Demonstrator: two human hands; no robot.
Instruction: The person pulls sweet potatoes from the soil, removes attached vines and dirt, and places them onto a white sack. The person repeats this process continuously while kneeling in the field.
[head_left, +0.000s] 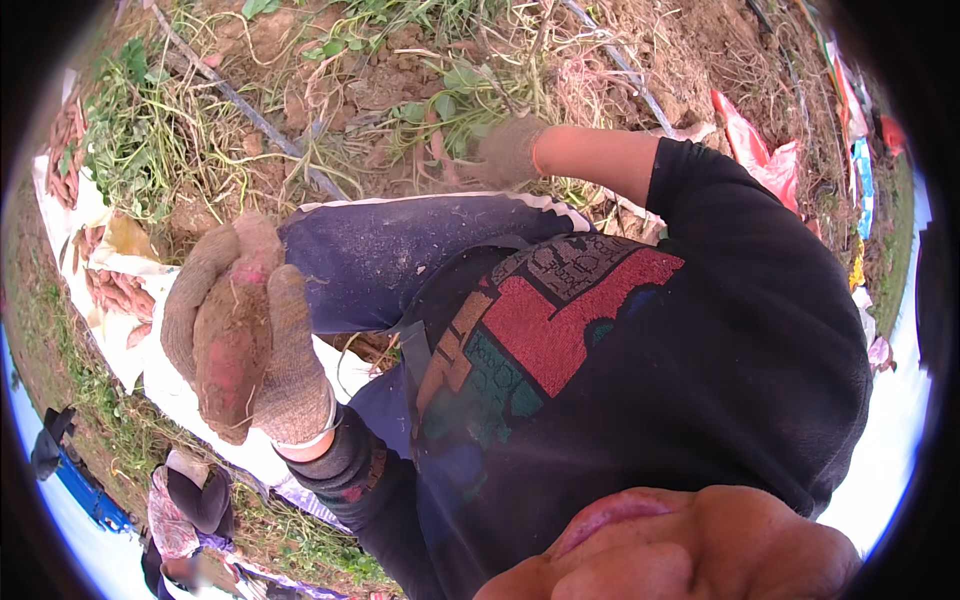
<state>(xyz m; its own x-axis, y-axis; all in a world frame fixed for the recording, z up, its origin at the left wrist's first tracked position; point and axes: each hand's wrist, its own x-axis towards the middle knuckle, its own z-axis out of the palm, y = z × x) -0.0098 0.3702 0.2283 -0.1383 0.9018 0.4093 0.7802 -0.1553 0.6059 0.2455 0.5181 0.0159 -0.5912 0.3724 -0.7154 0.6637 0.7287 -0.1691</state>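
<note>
My left hand (292, 382), in a soiled knitted glove, is closed around a large sweet potato (231, 356). Brown earth coats the tuber, and reddish skin shows through in patches. My right hand (514, 154), gloved too, is blurred and reaches low over the ground beyond my knee. Close beside it are green sweet potato vines (457, 94) and a slim reddish root (437, 142). Whether its fingers grip anything is not clear.
White sheeting or sacks (180, 375) with heaped sweet potatoes (120, 292) lie to my left. A grey hose or pipe (255, 116) crosses the soil ahead. A red plastic bag (761, 154) is on the right. Another person (187, 499) and a blue vehicle (90, 487) are farther off.
</note>
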